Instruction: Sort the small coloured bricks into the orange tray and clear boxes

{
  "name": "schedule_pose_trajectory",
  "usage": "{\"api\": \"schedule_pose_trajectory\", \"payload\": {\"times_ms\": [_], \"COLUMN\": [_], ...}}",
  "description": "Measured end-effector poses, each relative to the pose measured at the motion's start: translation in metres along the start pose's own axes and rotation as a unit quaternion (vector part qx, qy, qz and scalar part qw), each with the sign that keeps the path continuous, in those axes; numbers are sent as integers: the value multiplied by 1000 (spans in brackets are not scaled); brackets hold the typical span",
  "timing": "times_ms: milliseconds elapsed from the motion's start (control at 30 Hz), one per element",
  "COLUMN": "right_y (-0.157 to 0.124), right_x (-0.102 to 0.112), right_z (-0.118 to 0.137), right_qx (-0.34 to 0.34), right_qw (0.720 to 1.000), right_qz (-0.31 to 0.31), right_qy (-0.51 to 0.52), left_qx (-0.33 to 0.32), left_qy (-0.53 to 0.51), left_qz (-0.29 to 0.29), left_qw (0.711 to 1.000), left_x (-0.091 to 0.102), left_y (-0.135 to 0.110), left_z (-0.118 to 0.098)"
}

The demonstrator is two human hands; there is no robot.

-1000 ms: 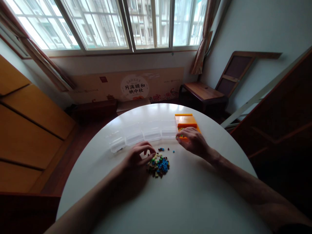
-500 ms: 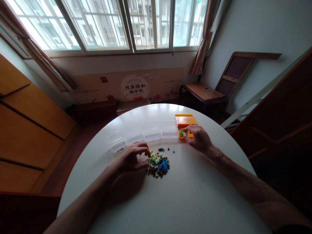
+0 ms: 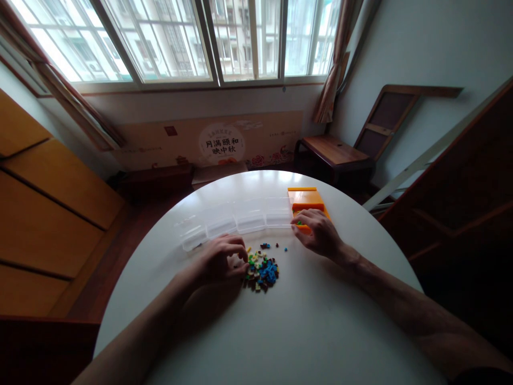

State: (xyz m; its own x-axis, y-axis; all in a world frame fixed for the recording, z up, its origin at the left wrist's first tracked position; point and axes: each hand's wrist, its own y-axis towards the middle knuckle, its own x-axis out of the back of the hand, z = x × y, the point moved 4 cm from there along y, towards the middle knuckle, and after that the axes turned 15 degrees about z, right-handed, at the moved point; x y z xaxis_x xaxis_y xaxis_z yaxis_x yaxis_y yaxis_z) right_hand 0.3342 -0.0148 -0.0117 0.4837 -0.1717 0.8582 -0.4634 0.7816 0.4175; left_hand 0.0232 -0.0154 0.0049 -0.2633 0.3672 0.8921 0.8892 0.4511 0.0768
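Right now our left hand (image 3: 220, 259) rests on the round white table (image 3: 280, 331) with its fingers curled in. Its fingertips touch the left edge of the pile of small coloured bricks (image 3: 261, 270). We cannot tell whether a brick is pinched between thumb and forefinger, as the pieces are too small.

The pile lies directly to the right of that hand, and a few loose bricks (image 3: 265, 246) are scattered just beyond it. Our right hand (image 3: 318, 232) is well apart from the pile, up and to the right. It lies palm down, with bent fingers over the near edge of the orange box (image 3: 306, 199). A speck of green shows by its fingertips, but we cannot tell whether it is gripped.

So the left hand is nearer the pile and the right hand nearer the orange box. Beyond the pile, the row of clear plastic boxes (image 3: 240, 216) runs left to right, its right end just beside the orange box.
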Motion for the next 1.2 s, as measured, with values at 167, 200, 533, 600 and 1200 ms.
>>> {"api": "schedule_pose_trajectory", "payload": {"times_ms": [167,200,533,600,1200], "right_y": [1,1,2,2,2], "right_x": [-2,-2,-2,-2,-8], "right_z": [7,8,16,16,62], "right_qx": [24,29,52,55,209], "right_qw": [1000,1000,998,998,975], "right_qz": [-2,-2,22,21,40], "right_qy": [8,10,21,24,66], "left_qx": [-4,-4,10,7,43], "left_qy": [5,5,2,-2,-219], "left_qz": [-16,-18,5,2,-110], "left_qw": [1000,1000,1000,1000,969], "left_x": [-1,-1,-4,-5,-23], "left_y": [1,1,1,0,21], "left_z": [-1,-1,-1,0,-17]}}
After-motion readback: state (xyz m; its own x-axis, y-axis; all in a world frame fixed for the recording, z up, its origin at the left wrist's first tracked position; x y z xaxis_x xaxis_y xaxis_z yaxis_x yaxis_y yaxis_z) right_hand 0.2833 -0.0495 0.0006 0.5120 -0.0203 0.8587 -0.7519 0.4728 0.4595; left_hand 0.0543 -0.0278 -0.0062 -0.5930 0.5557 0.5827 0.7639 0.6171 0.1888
